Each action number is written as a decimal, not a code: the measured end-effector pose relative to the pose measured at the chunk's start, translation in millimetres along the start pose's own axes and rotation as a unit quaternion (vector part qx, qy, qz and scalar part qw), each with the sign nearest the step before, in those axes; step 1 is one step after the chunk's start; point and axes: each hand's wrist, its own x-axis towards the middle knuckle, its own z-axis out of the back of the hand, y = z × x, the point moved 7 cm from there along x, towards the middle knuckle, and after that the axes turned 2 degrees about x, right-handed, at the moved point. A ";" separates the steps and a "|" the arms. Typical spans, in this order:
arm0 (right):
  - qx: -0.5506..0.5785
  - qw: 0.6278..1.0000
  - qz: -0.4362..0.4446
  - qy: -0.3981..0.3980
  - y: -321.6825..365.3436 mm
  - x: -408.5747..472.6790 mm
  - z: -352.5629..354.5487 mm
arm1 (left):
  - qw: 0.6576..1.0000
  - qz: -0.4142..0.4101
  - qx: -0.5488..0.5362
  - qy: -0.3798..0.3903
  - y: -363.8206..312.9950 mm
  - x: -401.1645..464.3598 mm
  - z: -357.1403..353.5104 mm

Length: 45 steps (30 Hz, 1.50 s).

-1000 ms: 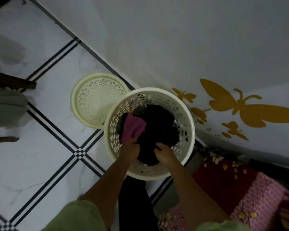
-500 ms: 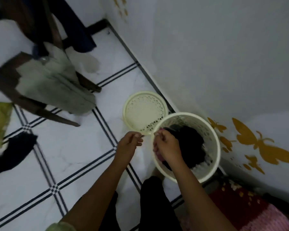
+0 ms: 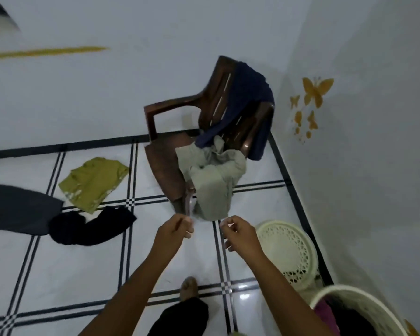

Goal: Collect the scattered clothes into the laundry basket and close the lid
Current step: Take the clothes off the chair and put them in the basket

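Note:
The cream laundry basket (image 3: 364, 301) stands at the lower right with dark and pink clothes inside. Its round lid (image 3: 291, 248) lies on the floor beside it, against the wall. A pale grey-green garment (image 3: 214, 185) hangs off the seat of a brown plastic chair (image 3: 216, 112), and a navy garment (image 3: 250, 98) drapes over the chair's back. On the floor at left lie an olive shirt (image 3: 92, 183), a black garment (image 3: 90, 226) and a dark grey garment (image 3: 17, 209). My left hand (image 3: 175, 230) and right hand (image 3: 240, 232) are held out in front of the chair, fingers loosely curled, holding nothing.
White floor tiles with dark stripe lines stretch between the chair and me. White walls meet in a corner behind the chair, with yellow butterfly stickers (image 3: 313, 93) on the right wall. My foot (image 3: 188, 287) stands on the floor below my hands.
My hands left the basket and the clothes in it, and now hold nothing. My view swung left from the basket to the chair and the clothes on the floor.

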 end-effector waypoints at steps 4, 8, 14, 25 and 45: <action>-0.025 1.000 -0.006 0.007 40.8 34.9 -43.0 | 1.000 0.008 0.002 -0.017 -4.0 35.7 46.8; -0.053 0.998 -0.021 -0.006 59.3 71.9 -46.9 | 1.000 0.016 0.005 0.007 -13.1 70.3 50.6; -0.146 0.987 -0.068 -0.028 62.8 165.1 -15.1 | 0.999 0.020 -0.001 0.028 -37.0 143.4 38.6; -0.262 0.945 -0.190 0.046 29.3 307.3 -1.9 | 0.996 0.090 0.015 -0.023 -59.0 255.1 33.6; -0.184 0.968 0.049 0.166 217.2 312.7 -18.1 | 0.992 -0.003 0.020 0.122 -100.7 293.6 -6.4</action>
